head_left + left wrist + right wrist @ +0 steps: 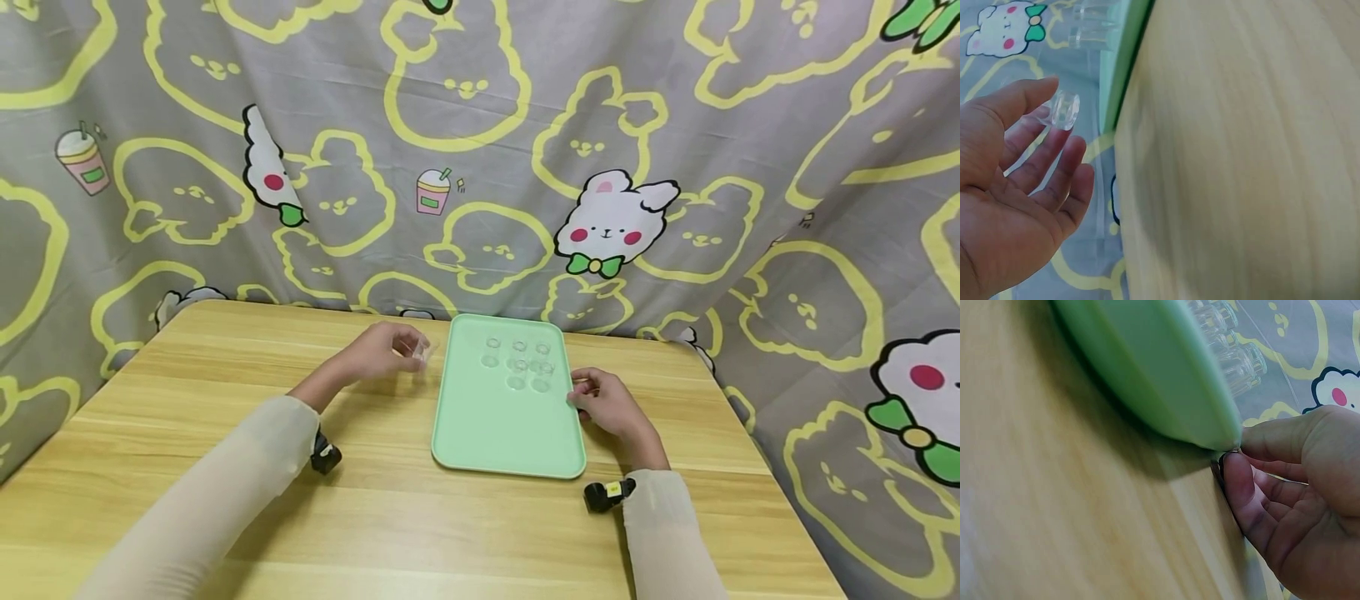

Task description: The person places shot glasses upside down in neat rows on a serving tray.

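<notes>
A small clear drinking glass (422,352) is pinched between the thumb and fingers of my left hand (382,350), just off the left side of a light green tray (502,433). In the left wrist view that glass (1066,111) shows a thick rounded base pointing toward the table side. Several matching clear glasses (520,346) stand on the tray's far half, more of them toward its right. At the tray's right edge, my right hand (609,406) grips the rim. The right wrist view shows the thumb and forefinger meeting at the tray rim (1232,434).
The tray lies on a wooden table (375,517), its far end close to the back edge. Behind hangs a grey curtain (337,100) with yellow cartoon outlines, which also runs along the right side. A black camera (325,454) is strapped at the left wrist.
</notes>
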`<action>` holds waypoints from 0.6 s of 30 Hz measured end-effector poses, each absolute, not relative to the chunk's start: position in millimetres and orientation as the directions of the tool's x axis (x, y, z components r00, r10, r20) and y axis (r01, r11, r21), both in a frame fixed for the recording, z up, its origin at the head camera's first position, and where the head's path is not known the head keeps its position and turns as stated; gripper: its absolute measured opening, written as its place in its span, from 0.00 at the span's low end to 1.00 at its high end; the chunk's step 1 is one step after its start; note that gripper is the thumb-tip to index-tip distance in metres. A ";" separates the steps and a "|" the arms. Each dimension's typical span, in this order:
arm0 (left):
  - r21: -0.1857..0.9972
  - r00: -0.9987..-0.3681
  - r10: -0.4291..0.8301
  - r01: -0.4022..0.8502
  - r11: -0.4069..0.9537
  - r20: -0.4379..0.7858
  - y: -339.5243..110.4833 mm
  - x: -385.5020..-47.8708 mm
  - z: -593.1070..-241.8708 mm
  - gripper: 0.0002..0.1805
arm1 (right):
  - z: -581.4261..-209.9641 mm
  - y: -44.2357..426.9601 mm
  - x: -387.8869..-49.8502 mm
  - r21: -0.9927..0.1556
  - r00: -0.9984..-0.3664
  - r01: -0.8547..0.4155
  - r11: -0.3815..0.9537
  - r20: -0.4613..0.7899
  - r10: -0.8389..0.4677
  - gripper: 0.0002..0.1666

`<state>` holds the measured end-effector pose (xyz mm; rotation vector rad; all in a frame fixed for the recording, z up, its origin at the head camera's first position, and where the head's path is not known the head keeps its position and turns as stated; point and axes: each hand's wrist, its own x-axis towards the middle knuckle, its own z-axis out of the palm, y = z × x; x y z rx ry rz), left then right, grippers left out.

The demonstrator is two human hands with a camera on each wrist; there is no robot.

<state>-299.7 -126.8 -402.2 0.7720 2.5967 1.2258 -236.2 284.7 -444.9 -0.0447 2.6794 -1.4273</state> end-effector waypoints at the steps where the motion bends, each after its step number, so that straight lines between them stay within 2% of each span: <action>1: 0.759 -0.851 0.518 0.389 0.522 0.080 -126.1 -300.7 -401.7 0.18 | -445.0 284.7 -236.2 -0.830 -0.994 0.022 0.558 -0.078 -0.076 0.23; 5: 0.760 -0.862 0.493 0.397 0.514 0.117 -122.4 -302.6 -398.4 0.19 | -445.4 284.7 -236.3 -0.830 -0.994 0.019 0.557 -0.076 -0.079 0.23; 11: 0.794 -0.892 0.440 0.342 0.502 0.105 -118.2 -301.8 -395.4 0.24 | -444.8 284.3 -237.1 -0.826 -0.994 0.027 0.563 -0.080 -0.069 0.23; 18: 0.828 -0.903 0.413 0.321 0.460 0.120 -110.4 -300.9 -396.5 0.22 | -445.6 284.9 -237.2 -0.826 -0.994 0.028 0.564 -0.082 -0.071 0.24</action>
